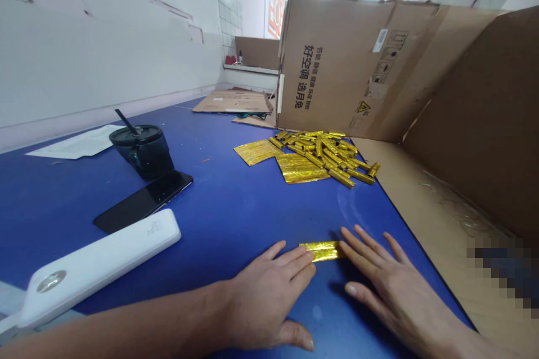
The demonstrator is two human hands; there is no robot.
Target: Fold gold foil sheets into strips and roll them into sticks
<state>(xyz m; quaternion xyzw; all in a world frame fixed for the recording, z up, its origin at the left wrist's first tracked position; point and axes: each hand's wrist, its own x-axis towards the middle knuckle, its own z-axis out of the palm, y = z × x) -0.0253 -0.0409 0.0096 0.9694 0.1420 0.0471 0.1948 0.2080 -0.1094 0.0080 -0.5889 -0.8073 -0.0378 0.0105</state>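
A strip of shiny gold foil (pixel 326 251), creased along its length, lies flat on the blue table before me. My left hand (pixel 269 291) rests with its fingers stretched over the strip's left end, the thumb apart. At the right end, the spread fingertips of my right hand (pixel 383 275) meet the foil. Beyond my hands, two flat gold foil sheets (pixel 301 168) lie side by side. A heap of narrow folded gold foil pieces (pixel 332 151) adjoins them on the right.
On the left are a white elongated device (pixel 101 263), a black phone (pixel 145 202), a dark lidded cup with a straw (pixel 145 151) and a white paper (pixel 76 143). A big cardboard box (pixel 345 67) borders the table at the back and right. Flat cardboard (pixel 233 102) lies farther back.
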